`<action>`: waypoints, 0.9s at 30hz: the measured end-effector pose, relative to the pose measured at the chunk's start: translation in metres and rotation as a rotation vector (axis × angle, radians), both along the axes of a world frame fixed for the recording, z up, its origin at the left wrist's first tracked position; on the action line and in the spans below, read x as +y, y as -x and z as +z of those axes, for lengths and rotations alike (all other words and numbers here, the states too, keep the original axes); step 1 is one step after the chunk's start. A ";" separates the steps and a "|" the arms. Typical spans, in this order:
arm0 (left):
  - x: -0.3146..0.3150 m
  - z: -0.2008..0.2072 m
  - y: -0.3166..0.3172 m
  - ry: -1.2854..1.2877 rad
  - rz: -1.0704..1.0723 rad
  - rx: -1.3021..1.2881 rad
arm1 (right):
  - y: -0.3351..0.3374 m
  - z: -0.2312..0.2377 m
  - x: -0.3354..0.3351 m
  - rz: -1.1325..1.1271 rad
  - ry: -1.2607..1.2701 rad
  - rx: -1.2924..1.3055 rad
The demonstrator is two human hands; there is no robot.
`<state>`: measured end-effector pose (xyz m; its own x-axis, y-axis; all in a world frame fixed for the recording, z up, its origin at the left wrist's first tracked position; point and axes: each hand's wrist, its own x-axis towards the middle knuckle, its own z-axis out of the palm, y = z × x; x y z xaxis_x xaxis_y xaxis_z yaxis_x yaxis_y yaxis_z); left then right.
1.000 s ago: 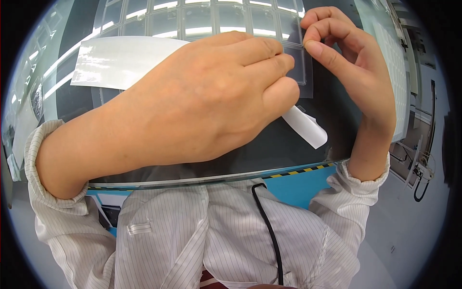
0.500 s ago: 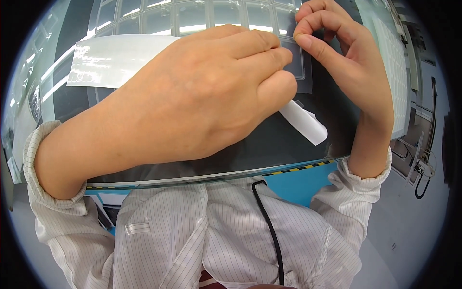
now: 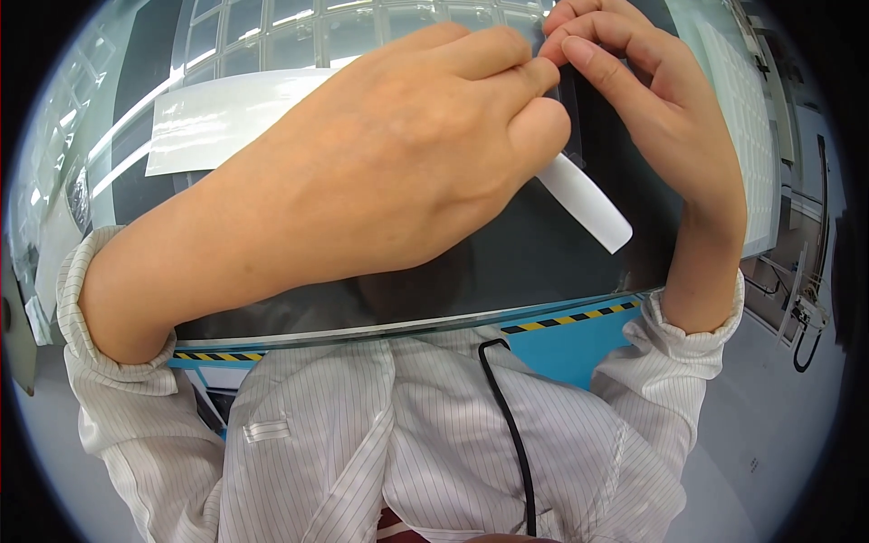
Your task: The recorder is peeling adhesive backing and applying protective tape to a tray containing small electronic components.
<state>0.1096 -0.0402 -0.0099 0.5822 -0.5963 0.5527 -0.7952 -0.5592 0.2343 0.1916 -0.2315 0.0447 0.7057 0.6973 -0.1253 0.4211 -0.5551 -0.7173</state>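
Note:
My left hand [image 3: 398, 154] reaches across the dark tabletop [image 3: 434, 294], back of the hand up and fingers curled closed. From under its index finger a narrow white strip [image 3: 590, 206] sticks out to the lower right, in its grip. On the other side of the hand lies a wide, glossy white sheet [image 3: 213, 118]; whether the two join is hidden. My right hand [image 3: 665, 122] is closed in a pinch, its fingertips meeting those of the left. What it pinches, if anything, cannot be made out.
Clear plastic trays [image 3: 353, 36] with square compartments lie beyond my hands. More clear compartmented trays stand at the left [image 3: 68, 136] and right [image 3: 742, 118]. Yellow-and-black tape [image 3: 570, 317] runs along the near edge. A black cord [image 3: 507, 416] hangs over my striped coat.
My left hand has shifted slightly up and right, and its fingertips now meet the right hand's. The white strip has moved up and right with it and lies straighter.

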 end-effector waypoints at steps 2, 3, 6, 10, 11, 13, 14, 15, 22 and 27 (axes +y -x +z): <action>0.000 0.004 -0.001 0.014 -0.006 -0.029 | 0.001 0.001 0.001 0.000 -0.003 -0.003; 0.000 0.005 -0.002 -0.006 -0.004 -0.018 | 0.001 0.002 0.000 0.000 -0.003 -0.005; -0.001 0.012 -0.003 -0.057 -0.004 0.013 | 0.000 0.004 -0.005 -0.003 0.003 -0.011; 0.000 0.015 -0.002 -0.125 0.023 0.055 | -0.001 0.004 -0.007 0.017 0.011 -0.019; 0.000 0.015 -0.002 -0.141 0.031 0.066 | -0.002 0.003 -0.007 0.025 0.002 -0.023; 0.000 0.015 -0.001 -0.169 0.047 0.088 | -0.004 0.003 -0.008 0.038 -0.014 -0.030; 0.001 0.014 0.001 -0.164 0.050 0.088 | -0.005 0.002 -0.010 0.044 -0.020 -0.034; 0.003 0.012 0.003 -0.116 0.005 0.136 | -0.005 0.001 -0.011 0.050 -0.027 -0.037; -0.001 0.014 0.012 -0.151 -0.006 0.247 | -0.015 -0.018 -0.022 0.088 -0.076 -0.041; -0.002 0.013 0.013 -0.134 -0.010 0.236 | -0.008 -0.009 -0.018 0.044 -0.056 -0.055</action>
<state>0.0967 -0.0427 0.0035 0.6790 -0.6616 0.3182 -0.7333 -0.5902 0.3376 0.1998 -0.2490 0.0356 0.6787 0.7329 -0.0474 0.4837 -0.4947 -0.7220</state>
